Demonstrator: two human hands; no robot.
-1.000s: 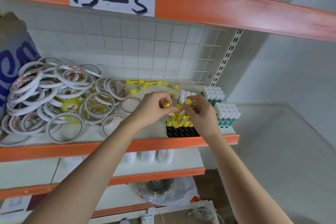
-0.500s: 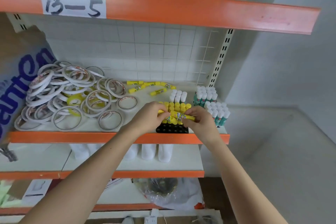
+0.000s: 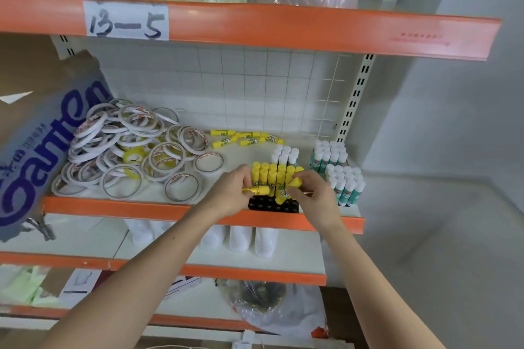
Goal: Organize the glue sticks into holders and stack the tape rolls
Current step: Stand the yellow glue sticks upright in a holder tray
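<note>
A black holder (image 3: 272, 206) at the shelf's front edge carries several upright yellow glue sticks (image 3: 268, 174). My left hand (image 3: 229, 193) grips one yellow glue stick (image 3: 259, 190) lying sideways. My right hand (image 3: 310, 193) pinches another yellow glue stick (image 3: 280, 195), held upright over the holder's front row. Several loose yellow glue sticks (image 3: 243, 138) lie at the back of the shelf. A heap of white tape rolls (image 3: 127, 150) covers the shelf's left half.
White-capped green glue sticks (image 3: 337, 167) stand in groups right of the holder, and more white caps (image 3: 285, 153) behind it. A cardboard box with blue lettering (image 3: 42, 144) leans at the left. The orange shelf lip (image 3: 141, 208) runs below. White bottles (image 3: 241, 238) sit on the lower shelf.
The single stick held sideways between both hands is now in my left hand alone. My right hand has taken an upright stick at the holder. The camera has tilted back and up.
</note>
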